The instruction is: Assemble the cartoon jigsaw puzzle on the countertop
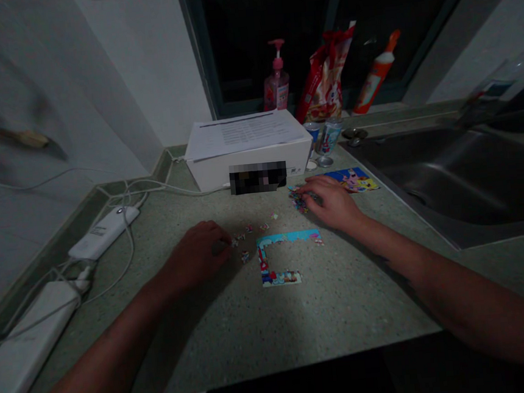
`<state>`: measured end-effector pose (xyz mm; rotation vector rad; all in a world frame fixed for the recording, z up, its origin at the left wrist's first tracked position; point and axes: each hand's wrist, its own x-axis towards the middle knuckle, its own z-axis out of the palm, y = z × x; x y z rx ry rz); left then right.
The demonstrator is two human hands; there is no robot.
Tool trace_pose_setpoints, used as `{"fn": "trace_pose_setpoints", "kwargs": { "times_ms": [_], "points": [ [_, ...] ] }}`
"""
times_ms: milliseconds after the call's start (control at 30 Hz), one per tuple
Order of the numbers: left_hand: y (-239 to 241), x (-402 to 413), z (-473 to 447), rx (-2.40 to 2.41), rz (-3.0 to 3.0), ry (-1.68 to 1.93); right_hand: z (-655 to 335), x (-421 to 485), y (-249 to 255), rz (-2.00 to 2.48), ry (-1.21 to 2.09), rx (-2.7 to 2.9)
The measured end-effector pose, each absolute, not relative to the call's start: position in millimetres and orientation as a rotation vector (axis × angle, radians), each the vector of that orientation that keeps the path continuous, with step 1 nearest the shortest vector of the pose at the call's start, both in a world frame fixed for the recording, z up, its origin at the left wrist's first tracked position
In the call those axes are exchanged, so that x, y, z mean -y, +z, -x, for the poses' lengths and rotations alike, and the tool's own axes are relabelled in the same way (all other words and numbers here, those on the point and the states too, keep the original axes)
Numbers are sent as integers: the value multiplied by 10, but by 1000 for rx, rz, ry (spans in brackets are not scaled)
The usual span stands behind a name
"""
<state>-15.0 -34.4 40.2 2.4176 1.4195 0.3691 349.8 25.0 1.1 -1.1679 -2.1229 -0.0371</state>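
Small cardboard jigsaw pieces (249,229) lie scattered on the speckled stone desk (346,317), just beside the left hand (197,255), whose fingers (220,243) curve low, but I cannot tell if they pinch one. The right hand (331,202) rests on a rough heap of pieces (298,201), its fingers loosely bent, grip unclear. Between the hands lies a three-sided frame of joined puzzle pieces (262,260). A glossy picture card (351,180) lies near the steel sink (449,186).
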Motion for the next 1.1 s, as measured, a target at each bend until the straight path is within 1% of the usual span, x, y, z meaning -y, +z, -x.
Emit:
{"fn": "trace_pose_setpoints", "kwargs": {
  "times_ms": [100, 333, 500, 767, 1100],
  "points": [
    [394, 353, 136, -1470, -2406, 331, -3500, -252, 9, 1173, -39, 2117],
    [387, 333, 185, -1594, -2397, 110, -3501, -251, 9, 1165, -26, 2114],
    [380, 345, 201, -1582, -2405, 42, -3496, -242, 14, 1180, -35, 2122],
    [380, 351, 176, -1590, -2367, 41, -3495, -240, 12, 1190, -13, 2113],
    [346, 354, 167, -1572, -2365, 159, -3489, -235, 12, 1200, 13, 2093]
  ]
}}
